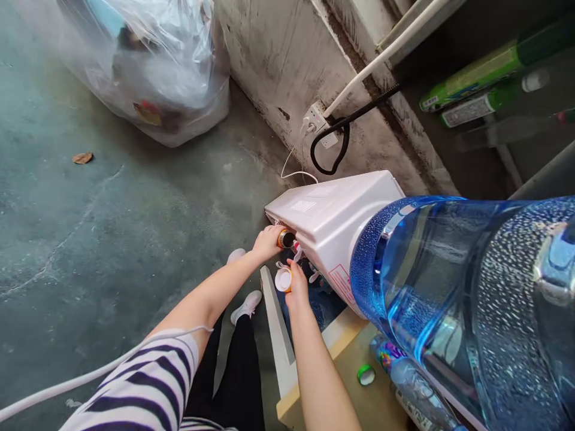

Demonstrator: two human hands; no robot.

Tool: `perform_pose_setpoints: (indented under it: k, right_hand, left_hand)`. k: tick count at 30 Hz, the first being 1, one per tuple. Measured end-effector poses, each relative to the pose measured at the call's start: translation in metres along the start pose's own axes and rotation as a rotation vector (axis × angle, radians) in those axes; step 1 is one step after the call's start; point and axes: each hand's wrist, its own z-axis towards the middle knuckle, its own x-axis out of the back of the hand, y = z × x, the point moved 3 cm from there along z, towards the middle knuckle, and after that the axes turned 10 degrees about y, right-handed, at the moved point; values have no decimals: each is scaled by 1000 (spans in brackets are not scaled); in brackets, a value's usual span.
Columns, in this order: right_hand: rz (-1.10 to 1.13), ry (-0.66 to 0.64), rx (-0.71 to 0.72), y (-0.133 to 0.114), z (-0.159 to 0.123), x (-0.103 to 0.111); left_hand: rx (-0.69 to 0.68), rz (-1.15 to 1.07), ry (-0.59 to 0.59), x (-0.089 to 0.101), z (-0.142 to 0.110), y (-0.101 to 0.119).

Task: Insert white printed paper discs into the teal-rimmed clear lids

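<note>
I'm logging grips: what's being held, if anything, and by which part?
The left hand holds an open orange bottle around its side; the right hand holds an orange-and-white lid by its edge.

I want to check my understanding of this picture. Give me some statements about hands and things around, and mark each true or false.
1. The left hand holds an open container beside the white dispenser. True.
2. The right hand is empty. False: it holds a round cap-like piece, white inside.
3. A brown leaf lies on the floor. True.
4. The socket strip has nothing plugged in. False: a white plug is in it.
</note>
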Motion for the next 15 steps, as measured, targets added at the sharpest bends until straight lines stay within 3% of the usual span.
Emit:
perform_pose_setpoints:
  k: [5,15]
  right_hand:
    - [35,6,-1,-3,9,-2]
    - [-37,-62,63,-14,16,-8]
  left_hand:
    - [-59,-50,-19,-7,7,3]
    - [-54,-74,-30,-8,8,8]
